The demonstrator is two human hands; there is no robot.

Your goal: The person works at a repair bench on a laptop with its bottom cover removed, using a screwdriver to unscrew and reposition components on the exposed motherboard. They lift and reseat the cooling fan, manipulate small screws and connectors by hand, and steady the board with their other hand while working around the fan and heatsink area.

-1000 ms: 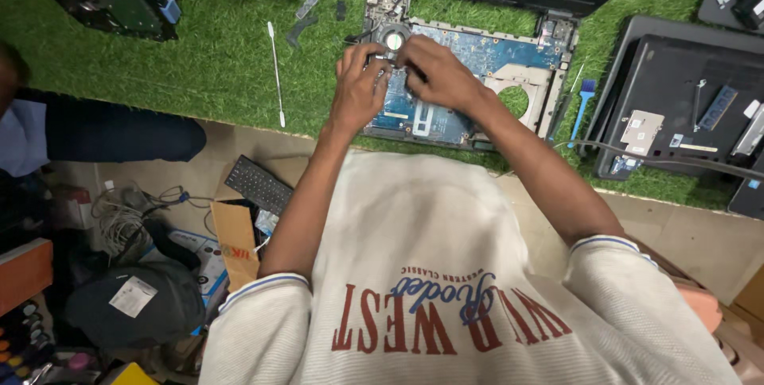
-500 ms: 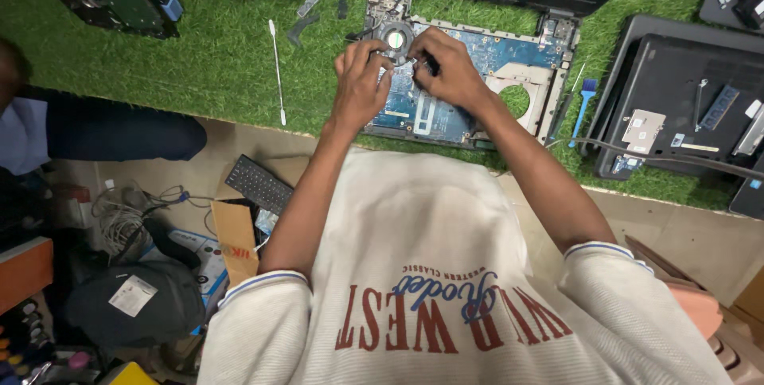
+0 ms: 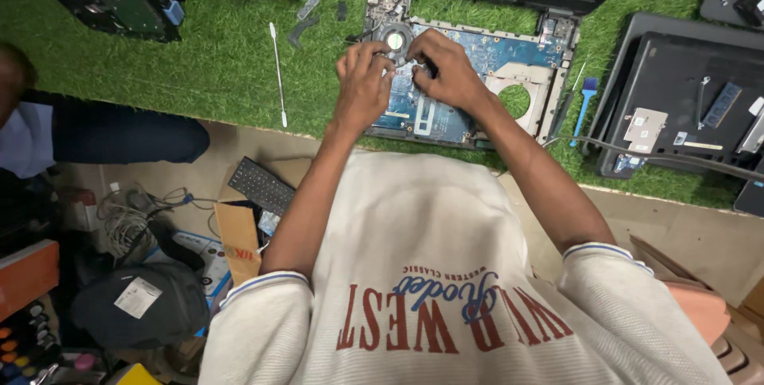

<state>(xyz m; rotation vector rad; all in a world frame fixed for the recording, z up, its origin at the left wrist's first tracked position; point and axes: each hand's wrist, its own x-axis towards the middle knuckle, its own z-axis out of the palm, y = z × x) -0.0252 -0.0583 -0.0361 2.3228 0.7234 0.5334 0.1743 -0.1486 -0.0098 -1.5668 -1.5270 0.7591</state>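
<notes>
A green grass mat (image 3: pixel 199 67) covers the table. The open laptop (image 3: pixel 477 75) lies at twelve o'clock, a blue brush (image 3: pixel 585 99) at two.

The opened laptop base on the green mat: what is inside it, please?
Inside the grey opened laptop base are a blue circuit board and a round grey fan. The left hand and right hand cover the board's middle, so what the fingers touch is hidden.

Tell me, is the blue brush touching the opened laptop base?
Apart. The head view shows the blue brush lying on green turf right of the laptop base, with a strip of turf between them.
</notes>
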